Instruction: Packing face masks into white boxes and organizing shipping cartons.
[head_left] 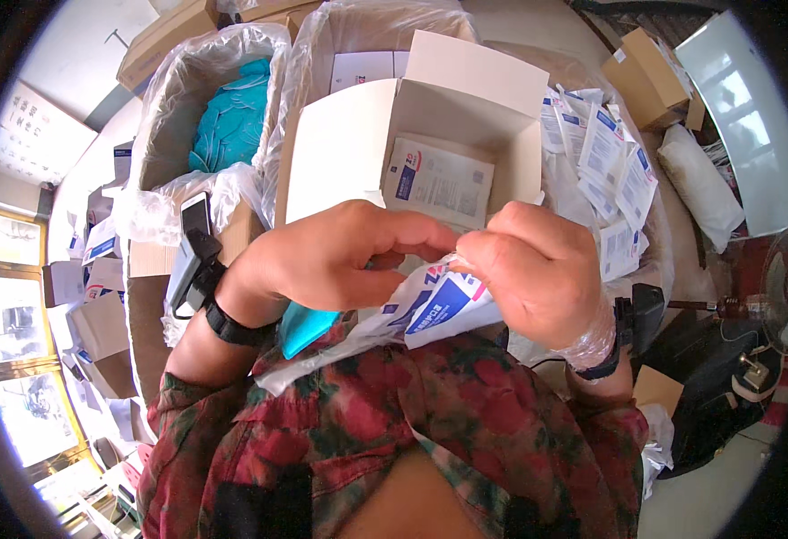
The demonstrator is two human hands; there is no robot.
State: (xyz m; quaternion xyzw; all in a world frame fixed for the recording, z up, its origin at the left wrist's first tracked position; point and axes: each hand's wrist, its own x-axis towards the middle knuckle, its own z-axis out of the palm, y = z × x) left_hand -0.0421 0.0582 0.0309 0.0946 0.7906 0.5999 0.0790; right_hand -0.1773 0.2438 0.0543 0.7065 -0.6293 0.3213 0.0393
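Note:
My right hand (538,269) is closed, its thumb and fingers pinching the top edge of a printed plastic bag (452,310). The bag is white and clear with a blue label and hangs in front of my belly. My left hand (345,256) is curled round a small batch of teal face masks (304,331), which shows below the palm and between the fingers. Its index finger reaches to the bag's edge beside my right thumb. Just beyond my hands stands an open white carton (336,148), with a flat printed packet (439,180) lying on its bottom.
A plastic-lined box (156,117) of loose teal masks (232,121) stands far left. Printed packets (601,148) are heaped right of the carton. Flattened and folded boxes (97,296) pile up at left. A phone (195,216) rests near my left wrist; a fan (785,296) stands at right.

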